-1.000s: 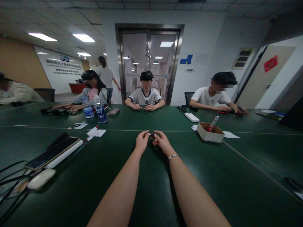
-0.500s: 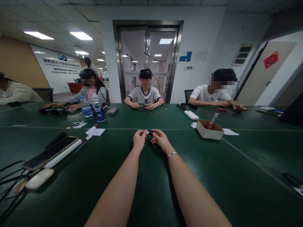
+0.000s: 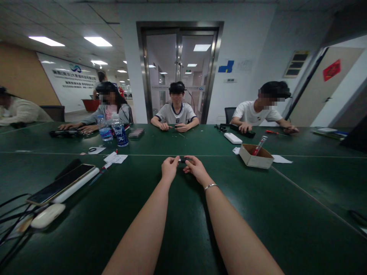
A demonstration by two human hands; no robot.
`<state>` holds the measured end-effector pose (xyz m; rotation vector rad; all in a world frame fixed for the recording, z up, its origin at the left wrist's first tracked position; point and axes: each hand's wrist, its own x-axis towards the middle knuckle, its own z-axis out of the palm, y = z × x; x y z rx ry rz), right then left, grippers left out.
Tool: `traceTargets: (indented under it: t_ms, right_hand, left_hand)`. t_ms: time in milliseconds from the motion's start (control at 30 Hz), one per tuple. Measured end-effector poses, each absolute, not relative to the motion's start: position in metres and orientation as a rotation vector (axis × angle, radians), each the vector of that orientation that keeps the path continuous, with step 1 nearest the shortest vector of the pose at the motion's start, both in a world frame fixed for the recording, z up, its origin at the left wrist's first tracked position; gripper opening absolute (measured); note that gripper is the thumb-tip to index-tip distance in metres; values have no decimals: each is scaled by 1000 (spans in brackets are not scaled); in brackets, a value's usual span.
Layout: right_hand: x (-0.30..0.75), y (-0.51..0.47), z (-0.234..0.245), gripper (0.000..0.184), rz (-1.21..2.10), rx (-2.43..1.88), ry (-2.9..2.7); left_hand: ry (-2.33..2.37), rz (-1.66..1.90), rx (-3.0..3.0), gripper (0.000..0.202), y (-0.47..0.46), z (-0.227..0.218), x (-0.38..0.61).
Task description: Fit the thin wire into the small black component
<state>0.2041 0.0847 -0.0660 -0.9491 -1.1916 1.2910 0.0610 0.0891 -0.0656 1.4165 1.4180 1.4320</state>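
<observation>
My left hand point(image 3: 169, 168) and my right hand point(image 3: 196, 168) meet over the dark green table point(image 3: 183, 214), both pinching a small dark object point(image 3: 182, 160) between their fingertips. The object is mostly hidden by my fingers and too small to make out. A thin bracelet point(image 3: 210, 186) circles my right wrist. Both forearms stretch straight out from the bottom of the view.
A phone point(image 3: 60, 184) on a white slab and a white mouse-like device point(image 3: 47, 215) with black cables lie at the left. A cardboard box point(image 3: 255, 156) with a red-capped tube stands at the right. Two water bottles point(image 3: 121, 132), papers and three seated people are across the table.
My hands stay together on the small object, almost unmoved. The view has tilted slightly. The person at the far right has moved a hand toward a dark item on the table.
</observation>
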Motion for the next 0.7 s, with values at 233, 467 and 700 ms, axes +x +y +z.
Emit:
traceTargets:
  t_ms: [233,467,700]
  right_hand:
    - [204,83,-65,23,1296,-948,-1208]
    - [204,84,-66,24,1265,-938,-1263]
    - [203,84,-67,28,1240,-905,-1305]
  left_hand:
    - [1472,1385,1433,39,85,-59,61]
    - [1532,1353,1475,40,80,-55,60]
    - [1577,1337,1471,40,78,-52,61]
